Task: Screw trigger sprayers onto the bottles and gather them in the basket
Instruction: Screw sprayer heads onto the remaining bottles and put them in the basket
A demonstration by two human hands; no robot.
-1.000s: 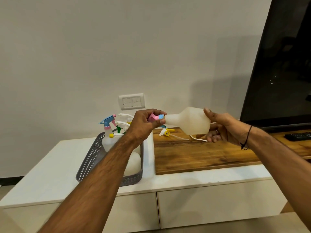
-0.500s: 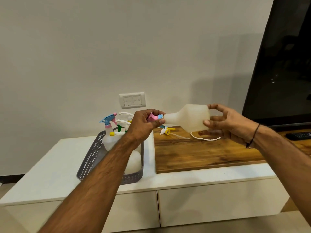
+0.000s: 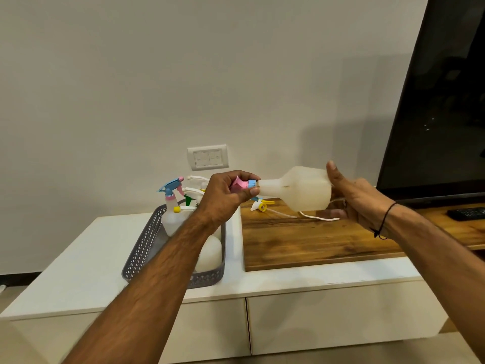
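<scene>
While the left hand (image 3: 225,198) kept its grip curled round the pink-and-blue trigger sprayer (image 3: 242,184) at frame centre, the right hand (image 3: 351,198) clasped the translucent white plastic bottle (image 3: 299,189) sideways. Farther back, the grey perforated basket (image 3: 147,248) held finished bottles at centre left.

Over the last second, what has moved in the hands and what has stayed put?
The right hand changed its hold on the base of the bottle: a second ago it gripped the base, half a second ago its fingers opened, and now it cups the base again with the thumb up. The left hand kept gripping the pink sprayer at the neck. The basket and the loose sprayer on the wooden board stayed where they were.
</scene>
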